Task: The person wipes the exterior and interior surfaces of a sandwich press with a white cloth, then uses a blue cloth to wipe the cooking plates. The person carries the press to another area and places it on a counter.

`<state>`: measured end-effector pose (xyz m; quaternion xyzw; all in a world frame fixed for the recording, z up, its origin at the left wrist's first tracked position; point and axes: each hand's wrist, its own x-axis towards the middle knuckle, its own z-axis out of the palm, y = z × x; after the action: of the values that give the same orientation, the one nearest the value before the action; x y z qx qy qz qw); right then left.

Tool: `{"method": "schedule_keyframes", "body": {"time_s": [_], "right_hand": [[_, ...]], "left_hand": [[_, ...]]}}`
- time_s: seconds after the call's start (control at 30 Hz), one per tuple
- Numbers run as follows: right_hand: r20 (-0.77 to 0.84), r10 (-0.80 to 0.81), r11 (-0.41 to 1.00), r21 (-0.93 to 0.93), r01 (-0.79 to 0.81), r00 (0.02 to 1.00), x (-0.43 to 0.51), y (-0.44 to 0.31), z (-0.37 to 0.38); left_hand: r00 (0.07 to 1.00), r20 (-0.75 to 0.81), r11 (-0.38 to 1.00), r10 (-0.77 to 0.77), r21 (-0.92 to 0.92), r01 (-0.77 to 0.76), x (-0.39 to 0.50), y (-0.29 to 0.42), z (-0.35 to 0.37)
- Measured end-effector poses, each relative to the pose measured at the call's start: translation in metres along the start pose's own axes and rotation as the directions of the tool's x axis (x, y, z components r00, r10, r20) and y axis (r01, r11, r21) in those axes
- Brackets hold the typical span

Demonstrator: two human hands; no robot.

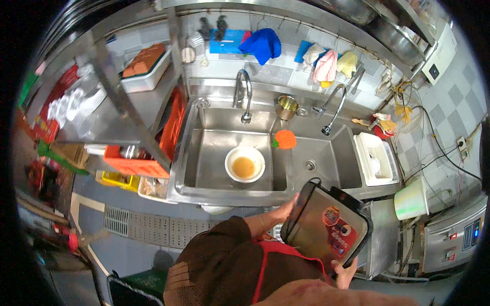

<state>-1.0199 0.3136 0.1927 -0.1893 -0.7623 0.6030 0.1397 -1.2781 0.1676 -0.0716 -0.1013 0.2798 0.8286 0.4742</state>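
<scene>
A rectangular black-rimmed tray or shallow pan (306, 229) is tilted in front of my body, to the right, with a dark block-like part on its far edge and coloured printed pictures on its surface. My left hand (286, 210) holds it by the left side, its fingers partly hidden behind the rim. My right hand (344, 271) grips its near right corner, thumb on top. Beyond it, in the left sink basin (214, 143), stands a white bowl (228, 164) of brownish liquid. An orange scrubbing pad with a green end (286, 139) lies on the divider beside the right basin.
Two curved faucets (249, 91) (338, 103) rise behind the basins, with a metal cup (287, 108) between them. A white plastic basket (367, 160) sits at the right. Cloths (325, 65) hang on the wall. A steel shelf (141, 111) and orange crate (136, 164) stand left.
</scene>
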Motion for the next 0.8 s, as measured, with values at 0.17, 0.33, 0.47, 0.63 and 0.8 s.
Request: {"method": "schedule_keyframes", "body": {"time_s": [0.17,0.33,0.47,0.63,0.8], "right_hand": [[0.276,-0.037,0.999,-0.014,0.043,0.96,-0.014,-0.006,-0.008],[0.553,-0.137,0.984,-0.021,0.178,0.822,0.002,-0.016,0.022],[0.755,-0.18,0.953,-0.026,0.302,0.63,-0.009,-0.025,0.097],[0.92,-0.223,0.87,0.04,0.491,0.321,-0.039,-0.057,0.217],[0.976,-0.215,0.857,0.175,0.484,0.028,-0.099,-0.097,0.358]], "left_hand": [[0.935,-0.052,0.887,0.35,-0.304,-0.349,-0.107,-0.036,-0.007],[0.777,-0.442,0.755,0.447,-0.278,-0.593,-0.222,-0.037,-0.016],[0.55,-0.59,0.558,0.591,-0.193,-0.807,-0.319,-0.046,-0.057],[0.252,-0.771,0.265,0.585,-0.112,-0.958,-0.432,-0.065,-0.109],[0.128,-0.81,0.049,0.573,-0.122,-0.991,-0.548,-0.081,-0.178]]}}
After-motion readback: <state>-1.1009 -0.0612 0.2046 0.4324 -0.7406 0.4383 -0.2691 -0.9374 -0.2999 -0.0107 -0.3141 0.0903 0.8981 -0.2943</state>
